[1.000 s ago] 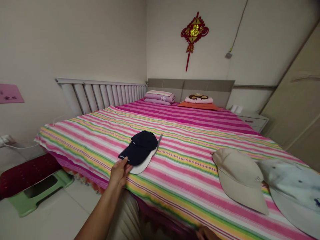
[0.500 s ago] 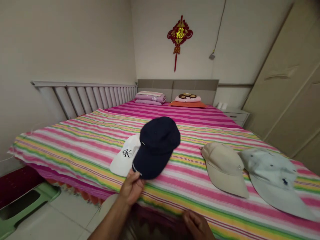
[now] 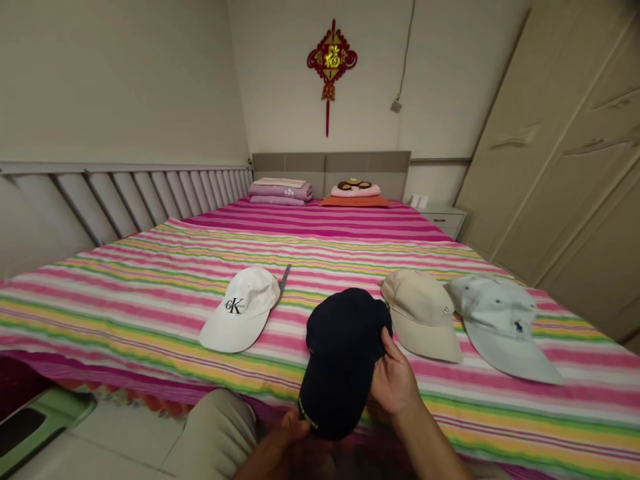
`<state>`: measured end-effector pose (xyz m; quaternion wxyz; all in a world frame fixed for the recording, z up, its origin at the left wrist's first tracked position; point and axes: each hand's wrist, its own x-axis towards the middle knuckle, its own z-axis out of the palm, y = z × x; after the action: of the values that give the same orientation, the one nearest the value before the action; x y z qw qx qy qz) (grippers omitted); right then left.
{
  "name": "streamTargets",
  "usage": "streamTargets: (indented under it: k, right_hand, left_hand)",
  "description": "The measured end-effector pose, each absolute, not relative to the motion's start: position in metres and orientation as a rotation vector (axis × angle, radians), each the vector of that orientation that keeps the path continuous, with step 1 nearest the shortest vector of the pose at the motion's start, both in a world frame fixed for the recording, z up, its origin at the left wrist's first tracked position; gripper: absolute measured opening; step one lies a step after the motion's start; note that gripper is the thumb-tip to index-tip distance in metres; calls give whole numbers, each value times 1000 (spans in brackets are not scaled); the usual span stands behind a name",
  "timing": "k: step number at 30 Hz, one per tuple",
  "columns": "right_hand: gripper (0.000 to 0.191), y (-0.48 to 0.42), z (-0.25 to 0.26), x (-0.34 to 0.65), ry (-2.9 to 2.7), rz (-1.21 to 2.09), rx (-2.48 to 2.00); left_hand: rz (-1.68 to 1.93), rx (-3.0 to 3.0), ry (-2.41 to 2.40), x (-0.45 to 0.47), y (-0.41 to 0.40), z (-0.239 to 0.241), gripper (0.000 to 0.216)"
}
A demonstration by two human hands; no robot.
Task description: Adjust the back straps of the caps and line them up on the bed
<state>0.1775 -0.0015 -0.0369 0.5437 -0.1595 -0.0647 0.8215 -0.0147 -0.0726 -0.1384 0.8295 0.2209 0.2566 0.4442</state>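
- A bed (image 3: pixel 150 293) with a striped pink, green and yellow sheet is seen filling most of the view.
- A beige wardrobe (image 3: pixel 565 167) is seen along the right wall.
- A slatted rail (image 3: pixel 130 197) is set along the bed's left side, with a grey headboard (image 3: pixel 330 163) at the far end.
- A navy cap (image 3: pixel 340 353) is held over the near bed edge, between the white and beige caps, brim toward the camera. Whether it touches the sheet cannot be told.
- A pale blue cap (image 3: pixel 500 323) is laid flat at the right, touching a beige cap (image 3: pixel 423 313) beside it.
- A white cap (image 3: pixel 243 310) with a black logo is laid flat to the left, apart from the navy cap.
- The right hand (image 3: pixel 395 383) is wrapped on the navy cap's right side, fingers curled against the crown.
- The left hand (image 3: pixel 293 427) is pinched on the brim's near edge; it is partly hidden by the cap.
- Folded bedding (image 3: pixel 280 191) and a pillow (image 3: pixel 355 193) are stacked at the headboard.
- A red knot ornament (image 3: pixel 331 60) is hung on the far wall.
- A green stool (image 3: pixel 30 430) is cut off at the lower left.
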Motion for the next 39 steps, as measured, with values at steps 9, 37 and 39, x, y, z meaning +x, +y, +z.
streamTargets:
  k: [9, 37, 39]
  right_hand:
    - [24, -19, -46, 197, -415, 1992, -442]
    - [28, -56, -78, 242, -573, 1799, -633]
    - [28, -59, -77, 245, -619, 1792, -674]
  left_hand:
    - [913, 512, 336, -29, -26, -109, 43]
    - [879, 650, 124, -16, -25, -59, 34]
    - [871, 656, 173, -16, -24, -59, 37]
